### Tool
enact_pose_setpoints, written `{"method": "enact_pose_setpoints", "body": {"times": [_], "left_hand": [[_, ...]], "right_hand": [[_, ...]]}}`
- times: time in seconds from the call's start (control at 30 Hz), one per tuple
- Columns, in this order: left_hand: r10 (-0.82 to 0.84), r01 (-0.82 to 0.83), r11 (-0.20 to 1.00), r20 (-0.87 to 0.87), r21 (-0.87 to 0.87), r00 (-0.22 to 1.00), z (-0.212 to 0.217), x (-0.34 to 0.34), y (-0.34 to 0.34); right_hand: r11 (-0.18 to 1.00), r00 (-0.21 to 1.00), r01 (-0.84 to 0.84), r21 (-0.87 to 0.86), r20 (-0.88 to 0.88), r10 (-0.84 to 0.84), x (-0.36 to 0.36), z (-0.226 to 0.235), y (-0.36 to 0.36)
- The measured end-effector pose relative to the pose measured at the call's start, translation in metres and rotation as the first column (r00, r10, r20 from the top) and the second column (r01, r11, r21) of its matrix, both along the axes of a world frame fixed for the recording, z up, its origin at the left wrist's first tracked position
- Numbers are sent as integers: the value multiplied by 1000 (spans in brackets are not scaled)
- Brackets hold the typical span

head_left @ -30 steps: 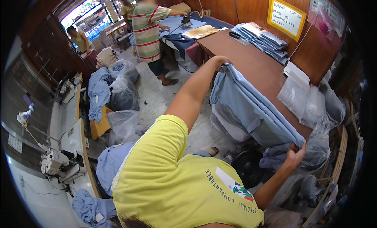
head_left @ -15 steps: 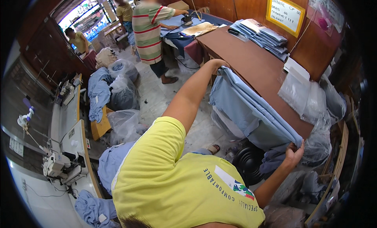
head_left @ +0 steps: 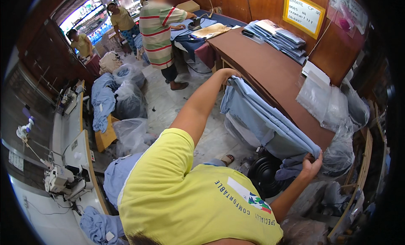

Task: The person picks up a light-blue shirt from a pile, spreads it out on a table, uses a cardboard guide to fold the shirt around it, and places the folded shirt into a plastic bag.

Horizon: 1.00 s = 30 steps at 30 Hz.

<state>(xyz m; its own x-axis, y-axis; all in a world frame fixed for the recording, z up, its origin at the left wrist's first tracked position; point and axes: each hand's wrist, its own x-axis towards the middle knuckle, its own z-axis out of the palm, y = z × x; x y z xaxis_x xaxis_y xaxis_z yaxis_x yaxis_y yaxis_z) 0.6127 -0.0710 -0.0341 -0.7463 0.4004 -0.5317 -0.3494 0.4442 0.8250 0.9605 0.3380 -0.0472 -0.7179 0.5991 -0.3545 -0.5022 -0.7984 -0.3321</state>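
A light blue garment [head_left: 270, 122] is stretched between my two hands along the near edge of the brown table [head_left: 257, 72]. At its far left end, my left hand [head_left: 230, 76] grips a corner, the arm reaching far out. Close to my body on the right, my right hand [head_left: 311, 164] pinches the other end, fingers curled round the folded edge. The cloth hangs down in folds beside the table. Its exact kind is not clear from this side.
Folded blue clothes [head_left: 276, 38] and clear plastic bags [head_left: 314, 97] lie on the table. A black round-based stool [head_left: 265, 173] stands below the cloth. Beyond, a co-worker in a striped shirt [head_left: 157, 34] handles an iron [head_left: 195, 24]. Sewing machines [head_left: 63, 179] line the left side.
The cloth and both my hands have shifted slightly left in view, still gripping its ends. In the background, a person in yellow now leans and the ironing co-worker's iron has moved left.
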Motion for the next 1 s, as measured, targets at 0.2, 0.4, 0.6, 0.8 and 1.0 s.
{"method": "enact_pose_setpoints", "body": {"times": [0.2, 0.4, 0.6, 0.8, 1.0], "left_hand": [[120, -116, 992, 80, -48, 990, 15, 18, 6], [108, -107, 994, 118, -15, 987, 1, 19, 0], [109, -110, 994, 146, 1, 983, -22, 9, -8], [165, -156, 977, 48, -145, 985, 23, 48, 24], [73, -266, 843, 391, 467, 917, 2, 37, -2]], "right_hand": [[999, 1000, 6, -37, 7, -6, 0, -4, 2], [997, 1000, -29, -75, 8, 30, -5, -12, 8], [999, 1000, -26, -48, 5, 26, -4, -17, 9], [996, 996, 31, -81, 83, -24, 3, 2, 5], [989, 999, 32, -143, 14, -30, 2, -10, 24]]}}
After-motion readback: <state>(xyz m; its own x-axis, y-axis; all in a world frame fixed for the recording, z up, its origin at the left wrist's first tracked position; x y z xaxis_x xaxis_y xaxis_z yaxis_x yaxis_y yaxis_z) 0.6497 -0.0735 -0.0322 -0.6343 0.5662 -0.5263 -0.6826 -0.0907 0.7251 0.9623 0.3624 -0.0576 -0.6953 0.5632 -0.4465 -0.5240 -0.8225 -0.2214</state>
